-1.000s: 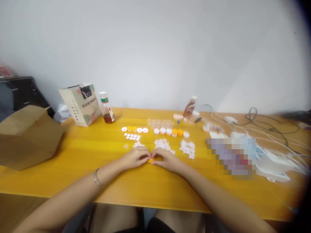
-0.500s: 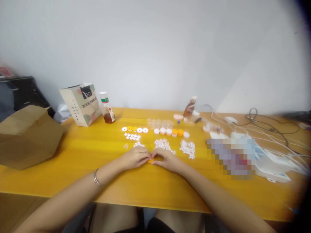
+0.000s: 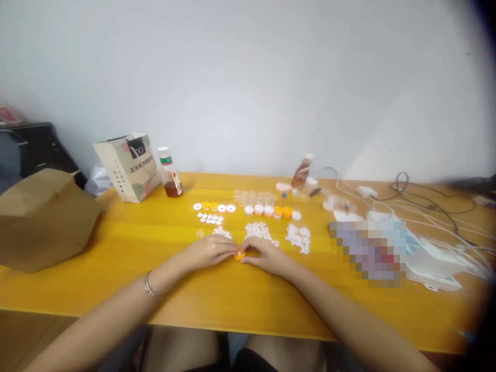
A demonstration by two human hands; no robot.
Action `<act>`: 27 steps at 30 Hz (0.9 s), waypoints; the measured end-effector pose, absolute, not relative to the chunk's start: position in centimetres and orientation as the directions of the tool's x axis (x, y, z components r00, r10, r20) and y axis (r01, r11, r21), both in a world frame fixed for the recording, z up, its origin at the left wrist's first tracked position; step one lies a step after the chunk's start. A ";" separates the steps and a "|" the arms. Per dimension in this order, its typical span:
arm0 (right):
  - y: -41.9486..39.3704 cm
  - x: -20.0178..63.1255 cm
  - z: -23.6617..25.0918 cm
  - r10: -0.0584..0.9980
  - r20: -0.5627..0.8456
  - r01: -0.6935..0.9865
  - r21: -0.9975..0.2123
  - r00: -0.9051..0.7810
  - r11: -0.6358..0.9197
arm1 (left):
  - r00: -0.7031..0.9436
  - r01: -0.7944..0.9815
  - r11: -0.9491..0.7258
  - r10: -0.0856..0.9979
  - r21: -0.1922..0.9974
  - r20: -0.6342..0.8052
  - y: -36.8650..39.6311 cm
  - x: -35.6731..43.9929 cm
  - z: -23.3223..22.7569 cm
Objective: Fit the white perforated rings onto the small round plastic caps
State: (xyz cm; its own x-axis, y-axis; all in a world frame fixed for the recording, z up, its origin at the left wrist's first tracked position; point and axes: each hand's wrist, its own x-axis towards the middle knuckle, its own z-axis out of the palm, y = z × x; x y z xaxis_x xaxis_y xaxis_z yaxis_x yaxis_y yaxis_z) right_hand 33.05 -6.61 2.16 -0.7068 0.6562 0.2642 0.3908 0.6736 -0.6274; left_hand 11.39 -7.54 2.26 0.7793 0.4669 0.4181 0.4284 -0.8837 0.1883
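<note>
Two hands meet at the centre of the frame, fingertips pinched together over a small orange cap (image 3: 239, 255) that sits on the yellow table (image 3: 116, 243). The left hand (image 3: 211, 251) has its fingers curled in, thumb and forefinger closed on the cap's left edge; the right hand (image 3: 265, 255) grips the other edge the same way. A bracelet (image 3: 148, 284) circles the left wrist, lower left of centre. Just above the hands lie heaps of small white pieces (image 3: 298, 238), and above those a row of white and orange caps (image 3: 271, 211). Toward the upper left stand a bottle (image 3: 169, 179) and a paper bag (image 3: 127, 166); white cables (image 3: 437, 227) sprawl at the right.
</note>
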 end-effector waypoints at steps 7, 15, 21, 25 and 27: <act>-6.6 33.1 2.0 0.670 0.269 0.399 -0.631 -0.692 0.665 | 0.787 0.431 -0.880 0.475 0.202 0.394 -7.4 11.2 2.3; -6.5 33.2 2.0 0.637 0.291 0.382 -0.601 -0.713 0.702 | 0.809 0.435 -0.884 0.467 0.170 0.358 -7.4 11.1 2.2; -6.4 33.2 2.1 0.624 0.287 0.378 -0.592 -0.727 0.712 | 0.823 0.420 -0.892 0.453 0.169 0.344 -7.5 11.1 2.2; -6.4 33.1 2.1 0.617 0.295 0.372 -0.586 -0.729 0.720 | 0.822 0.421 -0.891 0.454 0.169 0.345 -7.5 11.1 2.2; -6.4 33.1 2.0 0.612 0.302 0.368 -0.581 -0.731 0.726 | 0.822 0.416 -0.895 0.447 0.163 0.354 -7.5 11.1 2.1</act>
State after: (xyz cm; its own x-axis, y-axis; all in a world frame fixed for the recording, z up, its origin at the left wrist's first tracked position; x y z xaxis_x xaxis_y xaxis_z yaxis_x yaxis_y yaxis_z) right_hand 33.13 -6.42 2.03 -0.7311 0.6119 0.3017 0.3680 0.7261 -0.5809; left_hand 11.05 -7.48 2.14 0.8216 0.4468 0.3541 0.4163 -0.8945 0.1630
